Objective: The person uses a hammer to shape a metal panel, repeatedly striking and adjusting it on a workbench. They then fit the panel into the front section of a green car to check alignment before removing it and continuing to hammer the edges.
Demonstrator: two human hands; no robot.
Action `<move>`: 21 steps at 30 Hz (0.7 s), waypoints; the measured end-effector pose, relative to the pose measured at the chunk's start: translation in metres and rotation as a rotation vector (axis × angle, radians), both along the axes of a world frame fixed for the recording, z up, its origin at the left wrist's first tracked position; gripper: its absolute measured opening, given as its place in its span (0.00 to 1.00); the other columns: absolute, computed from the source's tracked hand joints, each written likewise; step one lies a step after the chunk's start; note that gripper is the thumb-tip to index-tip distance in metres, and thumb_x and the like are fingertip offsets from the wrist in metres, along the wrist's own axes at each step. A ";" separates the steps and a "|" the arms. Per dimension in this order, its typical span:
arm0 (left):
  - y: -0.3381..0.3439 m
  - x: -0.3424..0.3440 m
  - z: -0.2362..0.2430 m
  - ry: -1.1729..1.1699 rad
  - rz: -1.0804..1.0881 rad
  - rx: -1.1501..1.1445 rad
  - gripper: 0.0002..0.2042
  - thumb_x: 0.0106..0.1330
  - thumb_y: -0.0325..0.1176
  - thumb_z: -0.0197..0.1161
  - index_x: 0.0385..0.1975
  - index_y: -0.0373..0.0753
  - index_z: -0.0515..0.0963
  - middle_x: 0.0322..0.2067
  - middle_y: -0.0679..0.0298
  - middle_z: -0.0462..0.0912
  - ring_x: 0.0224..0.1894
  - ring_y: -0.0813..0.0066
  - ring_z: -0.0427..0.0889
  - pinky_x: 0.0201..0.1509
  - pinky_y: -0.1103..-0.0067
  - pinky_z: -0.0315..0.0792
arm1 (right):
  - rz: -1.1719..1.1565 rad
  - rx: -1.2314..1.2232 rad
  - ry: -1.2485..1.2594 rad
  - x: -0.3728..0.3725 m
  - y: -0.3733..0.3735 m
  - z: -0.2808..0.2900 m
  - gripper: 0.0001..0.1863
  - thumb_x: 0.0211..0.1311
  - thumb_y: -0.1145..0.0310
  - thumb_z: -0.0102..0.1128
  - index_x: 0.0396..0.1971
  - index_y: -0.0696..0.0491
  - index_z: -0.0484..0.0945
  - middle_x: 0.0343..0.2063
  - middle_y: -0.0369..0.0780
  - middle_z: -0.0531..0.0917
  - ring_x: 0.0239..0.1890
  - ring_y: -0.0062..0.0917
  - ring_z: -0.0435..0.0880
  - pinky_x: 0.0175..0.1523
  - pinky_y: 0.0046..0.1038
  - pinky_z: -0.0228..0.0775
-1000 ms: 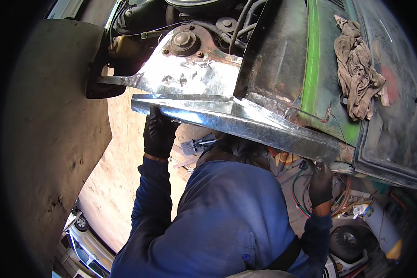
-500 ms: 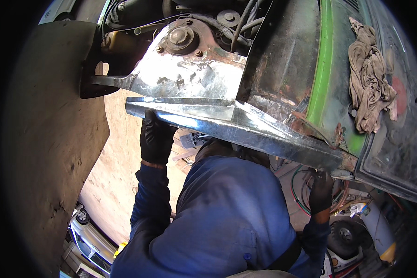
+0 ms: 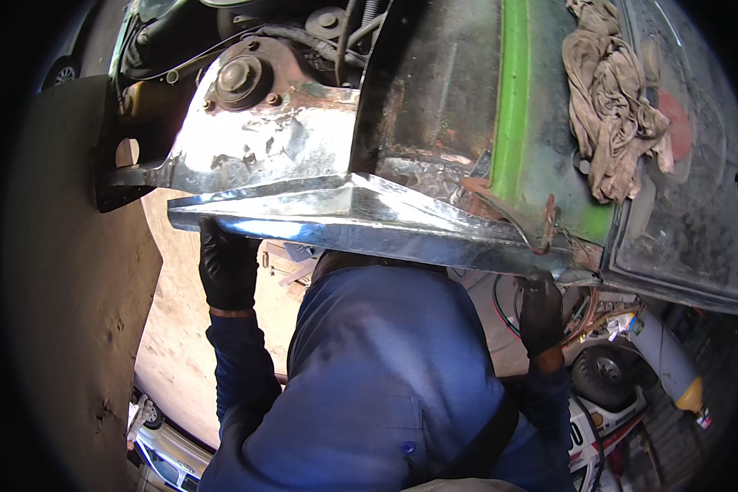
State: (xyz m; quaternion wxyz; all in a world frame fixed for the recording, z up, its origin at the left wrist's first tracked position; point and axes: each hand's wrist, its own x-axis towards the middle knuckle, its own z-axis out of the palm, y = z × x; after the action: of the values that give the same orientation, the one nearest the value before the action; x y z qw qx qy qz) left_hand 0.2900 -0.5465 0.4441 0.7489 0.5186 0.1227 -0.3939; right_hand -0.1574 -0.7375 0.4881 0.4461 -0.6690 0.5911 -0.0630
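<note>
Left hand (image 3: pixel 228 272) grips metal panel (image 3: pixel 344 237) along near edge of car (image 3: pixel 512 107); right hand (image 3: pixel 541 316) meets its right end, grip unclear.

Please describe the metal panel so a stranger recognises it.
Look at the car with the green strip. Along its near side, the left hand holds the panel. Unlike the plate above, which carries a round mount, the panel is long and narrow.

Hvy glare on mtl panel (image 3: pixel 357 235)

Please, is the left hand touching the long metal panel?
Touching. The head view shows the left hand at the metal panel, one digit overlapping its outer face.
</note>
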 end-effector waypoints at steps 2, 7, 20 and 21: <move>0.002 0.002 0.001 0.069 0.059 -0.054 0.29 0.81 0.49 0.49 0.75 0.40 0.59 0.74 0.54 0.63 0.75 0.57 0.62 0.78 0.56 0.58 | -0.012 0.002 0.037 0.003 -0.001 0.003 0.25 0.82 0.51 0.42 0.41 0.60 0.78 0.30 0.46 0.82 0.34 0.33 0.79 0.44 0.36 0.70; 0.005 0.012 -0.004 0.093 0.113 -0.039 0.25 0.81 0.48 0.49 0.71 0.40 0.66 0.70 0.53 0.69 0.71 0.57 0.68 0.74 0.55 0.65 | 0.012 0.003 0.047 0.005 -0.005 0.011 0.24 0.79 0.54 0.48 0.43 0.62 0.80 0.34 0.52 0.84 0.38 0.45 0.84 0.47 0.39 0.73; 0.015 0.010 -0.012 -0.618 -0.329 0.411 0.24 0.82 0.38 0.51 0.74 0.38 0.59 0.71 0.55 0.66 0.69 0.61 0.69 0.73 0.60 0.68 | -0.088 0.152 -0.037 0.006 -0.005 0.012 0.29 0.76 0.45 0.52 0.39 0.61 0.82 0.31 0.55 0.84 0.39 0.50 0.85 0.45 0.44 0.73; 0.017 0.012 -0.014 -0.744 -0.402 0.499 0.25 0.82 0.37 0.51 0.74 0.38 0.59 0.70 0.55 0.67 0.69 0.62 0.69 0.73 0.60 0.68 | -0.071 0.127 0.015 0.005 -0.005 0.011 0.29 0.76 0.45 0.52 0.38 0.61 0.81 0.31 0.55 0.84 0.38 0.51 0.84 0.44 0.45 0.73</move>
State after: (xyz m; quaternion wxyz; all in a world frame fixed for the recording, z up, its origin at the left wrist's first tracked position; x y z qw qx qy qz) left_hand 0.3016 -0.5290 0.4301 0.5041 0.8011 -0.1650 -0.2773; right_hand -0.1529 -0.7423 0.4991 0.4806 -0.6184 0.6208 -0.0361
